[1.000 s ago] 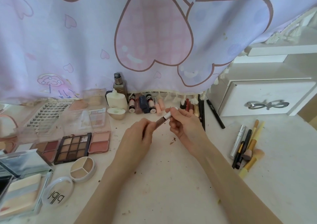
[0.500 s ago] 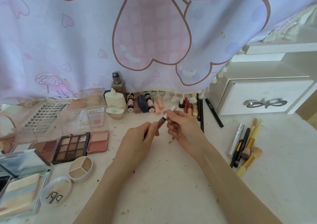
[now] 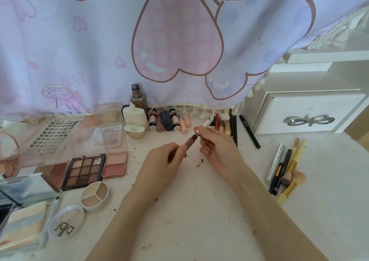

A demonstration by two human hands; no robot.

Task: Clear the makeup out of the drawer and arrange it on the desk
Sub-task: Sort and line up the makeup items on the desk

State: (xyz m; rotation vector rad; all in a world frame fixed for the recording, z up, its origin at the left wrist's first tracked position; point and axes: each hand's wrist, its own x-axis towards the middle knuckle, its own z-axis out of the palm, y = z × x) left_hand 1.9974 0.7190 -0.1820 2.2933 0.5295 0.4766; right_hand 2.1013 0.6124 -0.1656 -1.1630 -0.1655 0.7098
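Over the middle of the white desk [image 3: 199,210], my left hand [image 3: 159,165] grips the brown tube of a lip gloss [image 3: 190,141]. My right hand [image 3: 217,147] pinches its white cap [image 3: 205,124] at the tube's upper end. The cap sits just off the tube, tilted up to the right. A row of small lip tubes and bottles [image 3: 169,121] stands along the back edge under the curtain. The white drawer [image 3: 311,111] with a silver bow handle is at the right, closed.
Eyeshadow and blush palettes [image 3: 83,171], a lash tray [image 3: 58,133], a round concealer pot [image 3: 95,195] and compacts fill the left side. Pencils [image 3: 233,129] lie behind my right hand. Brushes and mascara [image 3: 283,169] lie at the right. A printed curtain [image 3: 179,41] hangs behind.
Both hands stayed close together on the lip gloss. The white cap has drawn slightly away from the brown tube.
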